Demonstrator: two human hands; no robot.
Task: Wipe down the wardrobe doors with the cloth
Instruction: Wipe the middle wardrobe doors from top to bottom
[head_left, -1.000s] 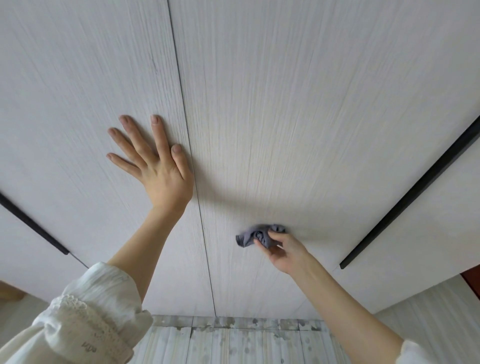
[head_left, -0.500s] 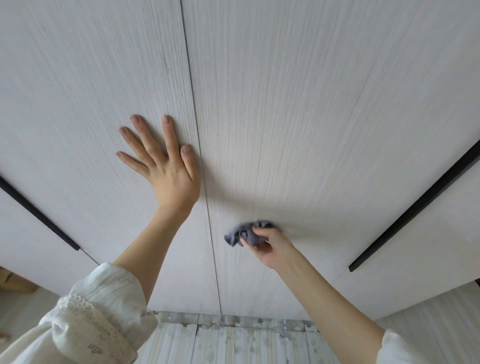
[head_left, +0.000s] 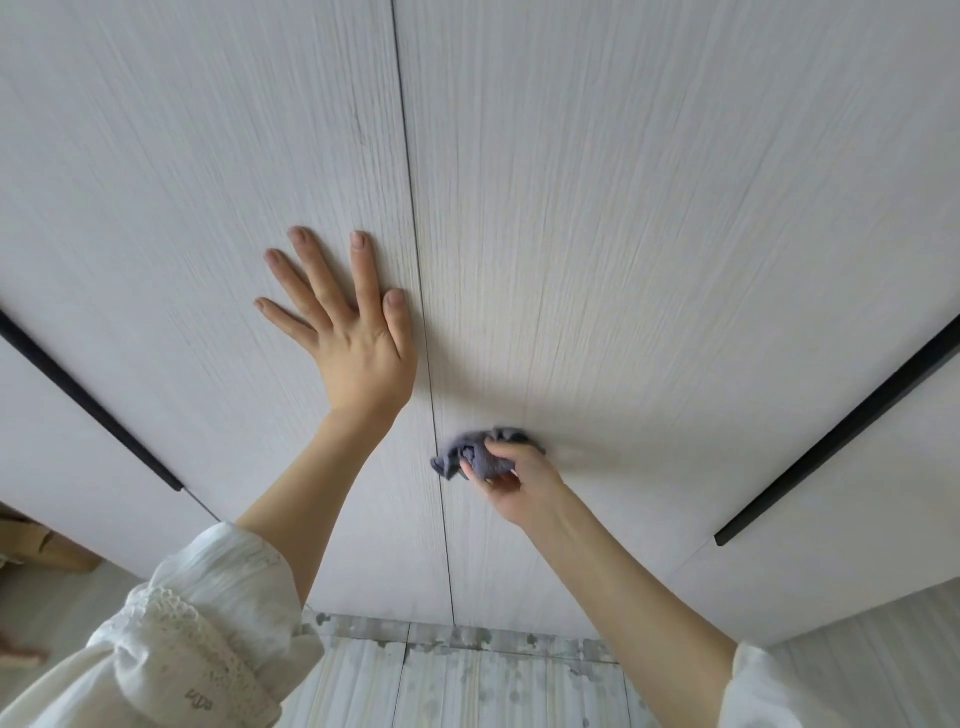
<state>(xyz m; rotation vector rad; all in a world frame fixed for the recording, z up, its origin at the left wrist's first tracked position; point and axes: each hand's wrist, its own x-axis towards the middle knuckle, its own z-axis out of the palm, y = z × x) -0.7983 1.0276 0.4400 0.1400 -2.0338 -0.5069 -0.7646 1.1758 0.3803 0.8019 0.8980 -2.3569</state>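
Since half a second ago, the right hand (head_left: 511, 480) and its cloth (head_left: 480, 457) have slid a little to the left, so the cloth's left tip now just reaches the dark seam (head_left: 415, 218) between the two doors. The left hand (head_left: 353, 332) has stayed flat in the same spot on the left door (head_left: 182, 156).

The small grey-blue cloth is bunched up and pressed on the right door (head_left: 649, 208), low down, below and to the right of the left hand. The right hand's fingers and thumb curl round it and pinch it. Most of the cloth sticks out past the fingertips to the left and above the hand, and a bit peeks out on the far side. Its long way runs left to right, with the loose end pointing left at the seam. The blur makes its right edge hard to tell.

The left hand's fingers are straight and spread wide, with the thumb just beside the seam.
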